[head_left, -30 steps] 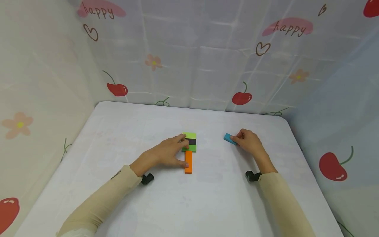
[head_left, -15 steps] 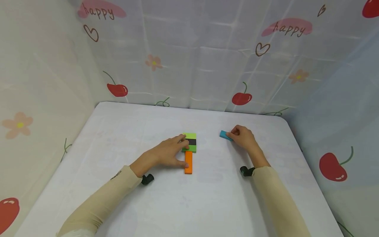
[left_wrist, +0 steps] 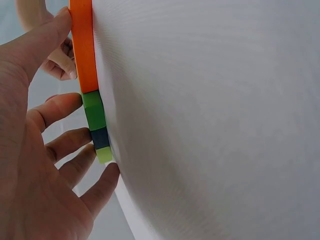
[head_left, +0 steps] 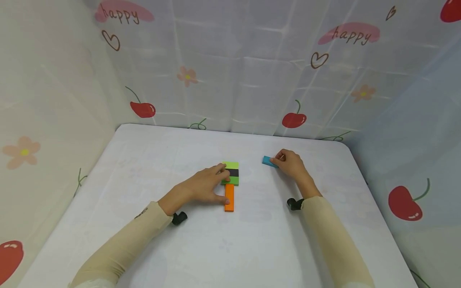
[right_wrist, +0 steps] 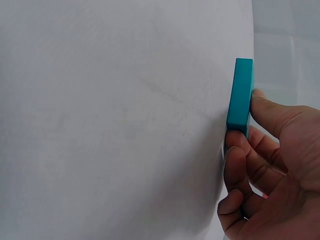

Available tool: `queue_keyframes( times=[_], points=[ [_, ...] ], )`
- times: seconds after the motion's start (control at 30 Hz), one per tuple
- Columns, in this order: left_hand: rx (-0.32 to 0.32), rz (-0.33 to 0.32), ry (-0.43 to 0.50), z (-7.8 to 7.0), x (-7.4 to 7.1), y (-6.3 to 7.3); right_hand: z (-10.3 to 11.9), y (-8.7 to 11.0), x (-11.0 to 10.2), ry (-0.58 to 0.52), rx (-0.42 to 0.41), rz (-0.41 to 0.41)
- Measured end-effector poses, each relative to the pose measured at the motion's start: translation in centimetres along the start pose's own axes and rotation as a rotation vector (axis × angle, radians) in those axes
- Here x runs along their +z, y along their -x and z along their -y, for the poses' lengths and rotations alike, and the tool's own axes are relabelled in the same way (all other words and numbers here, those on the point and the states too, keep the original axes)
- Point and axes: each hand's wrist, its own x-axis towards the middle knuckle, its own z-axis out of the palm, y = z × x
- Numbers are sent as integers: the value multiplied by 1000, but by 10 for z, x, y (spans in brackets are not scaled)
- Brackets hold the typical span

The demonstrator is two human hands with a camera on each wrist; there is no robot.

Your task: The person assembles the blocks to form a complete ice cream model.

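My right hand (head_left: pixel 291 163) pinches a flat blue block (head_left: pixel 268 161) by one end between thumb and fingers, to the right of the other blocks. In the right wrist view the blue block (right_wrist: pixel 240 95) sticks out past the fingertips. At mid-table, light green (head_left: pixel 232 165), black (head_left: pixel 234 172) and green (head_left: pixel 233 181) blocks lie side by side in a row. An orange block (head_left: pixel 229 194) extends from the green one toward the near edge. My left hand (head_left: pixel 203 185) is spread along their left side, thumb at the orange block, fingertips against the others.
The blocks lie on a white-covered table (head_left: pixel 230 248). Pale curtains (head_left: pixel 230 72) with cherry and flower prints rise behind the table and at both sides. A small black camera mount (head_left: pixel 295 204) sits at the right wrist, another (head_left: pixel 179 218) at the left.
The right hand has moved left and toward the back of the table, carrying the blue block nearer the row. My left hand and the blocks beside it have stayed in place.
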Motion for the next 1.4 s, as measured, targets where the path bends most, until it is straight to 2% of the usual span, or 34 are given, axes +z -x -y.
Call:
queue_keyframes(
  times=[0.3, 0.67, 1.17, 1.4],
  points=[
    [-2, 8, 6, -2, -2, 0, 7, -8, 5, -24, -44, 18],
    [2, -4, 25, -1, -2, 1, 24, -16, 12, -34, -52, 22],
    [13, -4, 36, -1, -3, 1, 43, -27, 23, 5, -22, 50],
    [13, -4, 40, 0, -2, 0, 50, -30, 27, 26, -49, 54]
  ],
)
